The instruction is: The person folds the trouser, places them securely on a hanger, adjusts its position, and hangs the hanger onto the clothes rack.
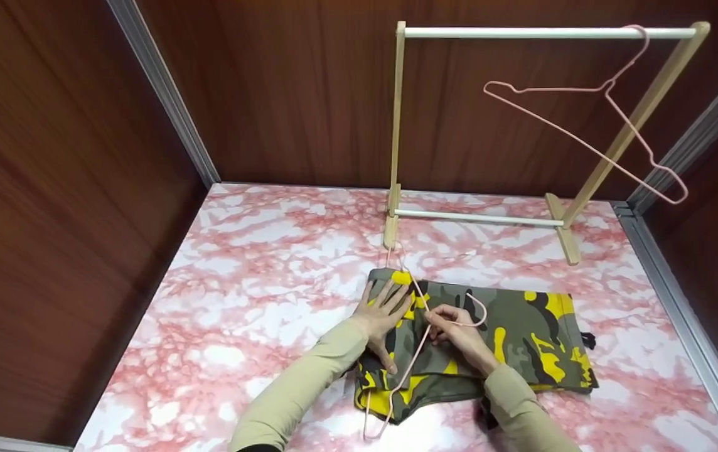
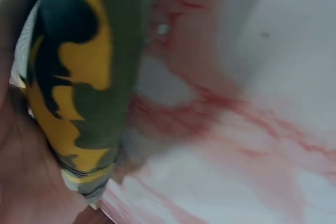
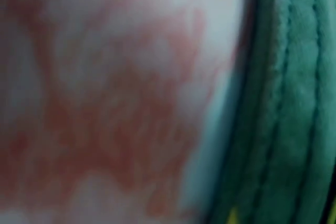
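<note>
A folded camouflage garment [image 1: 522, 333] in green, black and yellow lies on the table; I cannot tell its exact kind. Its left end is folded over the bottom bar of a pink wire hanger [image 1: 420, 344]. My left hand [image 1: 381, 317] rests on that folded end, fingers spread. In the left wrist view the palm lies beside the cloth [image 2: 86, 72]. My right hand [image 1: 456, 329] pinches the hanger at the neck below its hook, which points right over the garment. In the right wrist view a stitched green cloth edge [image 3: 283, 103] shows, but the hand does not.
A clothes rack [image 1: 396, 125] with wooden posts and white rails stands at the back of the marbled red-and-white table [image 1: 258, 251]. A second pink hanger [image 1: 560, 129] hangs from its top rail at the right. Brown panels [image 1: 271, 94] enclose the table.
</note>
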`<state>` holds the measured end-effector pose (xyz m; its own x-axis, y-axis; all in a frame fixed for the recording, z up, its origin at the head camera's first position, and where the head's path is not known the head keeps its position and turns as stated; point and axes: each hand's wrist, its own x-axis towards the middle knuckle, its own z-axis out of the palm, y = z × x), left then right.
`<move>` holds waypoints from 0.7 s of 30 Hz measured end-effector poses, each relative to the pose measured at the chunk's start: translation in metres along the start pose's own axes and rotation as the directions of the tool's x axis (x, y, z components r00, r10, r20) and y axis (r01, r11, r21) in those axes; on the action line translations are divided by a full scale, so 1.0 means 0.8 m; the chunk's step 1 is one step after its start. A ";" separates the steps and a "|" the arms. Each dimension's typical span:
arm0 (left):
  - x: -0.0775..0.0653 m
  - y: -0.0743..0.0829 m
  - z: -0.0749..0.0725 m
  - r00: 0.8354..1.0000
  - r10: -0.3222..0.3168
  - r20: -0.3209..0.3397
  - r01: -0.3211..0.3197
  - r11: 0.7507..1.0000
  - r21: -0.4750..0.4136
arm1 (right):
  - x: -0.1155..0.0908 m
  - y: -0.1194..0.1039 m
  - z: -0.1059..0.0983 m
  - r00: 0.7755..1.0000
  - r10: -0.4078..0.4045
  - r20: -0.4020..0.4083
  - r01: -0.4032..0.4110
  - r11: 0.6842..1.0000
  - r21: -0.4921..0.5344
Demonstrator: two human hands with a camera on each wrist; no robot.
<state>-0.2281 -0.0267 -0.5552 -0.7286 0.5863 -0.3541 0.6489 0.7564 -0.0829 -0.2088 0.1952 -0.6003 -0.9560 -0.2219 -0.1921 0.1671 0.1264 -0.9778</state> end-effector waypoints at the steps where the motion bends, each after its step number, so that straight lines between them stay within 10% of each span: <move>1: 0.001 0.002 -0.002 1.000 -0.002 0.008 0.002 1.000 0.008 | -0.001 0.001 -0.001 1.000 0.004 -0.002 -0.004 1.000 0.003; 15: 0.003 0.000 0.002 0.999 0.022 -0.032 -0.023 0.999 -0.028 | -0.004 0.001 -0.003 1.000 0.006 -0.007 -0.005 0.997 0.080; 21: -0.001 -0.017 0.012 0.989 0.098 -0.114 -0.119 0.973 -0.200 | -0.009 -0.002 -0.005 0.999 -0.014 0.028 0.010 0.991 0.137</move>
<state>-0.2343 -0.0399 -0.5630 -0.6820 0.6864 -0.2522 0.6738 0.7239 0.1480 -0.2034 0.2005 -0.5973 -0.9509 -0.2511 -0.1807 0.1890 -0.0093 -0.9819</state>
